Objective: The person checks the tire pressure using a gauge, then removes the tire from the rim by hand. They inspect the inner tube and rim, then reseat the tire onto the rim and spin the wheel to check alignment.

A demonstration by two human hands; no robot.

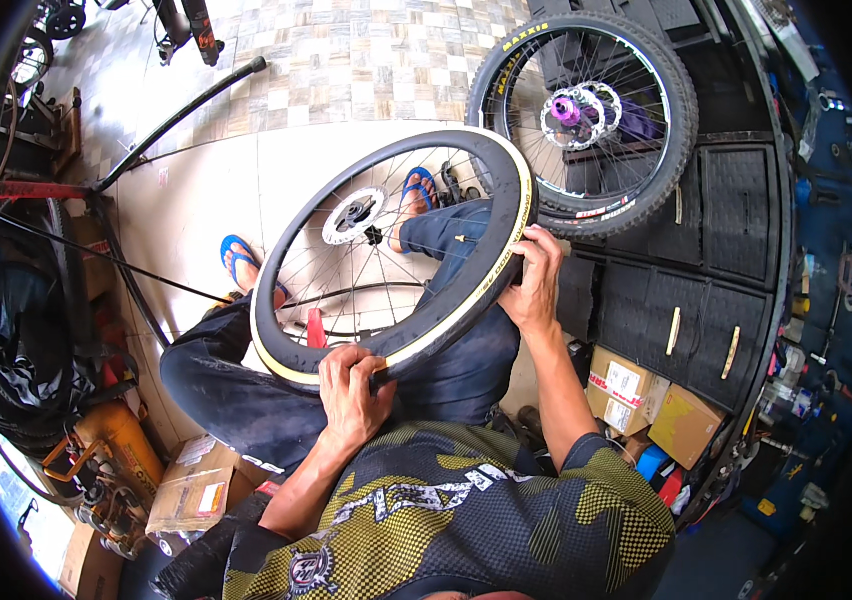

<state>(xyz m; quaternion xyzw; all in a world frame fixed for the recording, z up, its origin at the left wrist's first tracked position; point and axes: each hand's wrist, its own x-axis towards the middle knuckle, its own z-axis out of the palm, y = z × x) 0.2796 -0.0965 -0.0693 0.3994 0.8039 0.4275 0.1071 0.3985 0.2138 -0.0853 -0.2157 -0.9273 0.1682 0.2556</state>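
Note:
A bicycle wheel (508, 185) lies tilted across my lap, with a deep black rim, thin spokes and a disc rotor (354, 214) at the hub. Its tyre (494, 277) is black with a cream sidewall. My left hand (351, 392) grips the near edge of the tyre, fingers curled over the sidewall. On the right edge, my right hand (538, 285) is closed around the tyre, thumb and fingers pressing on it. A brass-coloured valve stem (464, 238) sticks inward from the rim near the right hand. Through the spokes shows a red piece (316, 328), its kind unclear.
A second wheel with a knobbly tyre (684, 105) and purple hub leans against black drawers (646, 310) at right. Cardboard boxes (611, 388) stand below them. A black tubular stand (186, 118) and another carton (191, 500) are at left. Tools (836, 310) hang far right.

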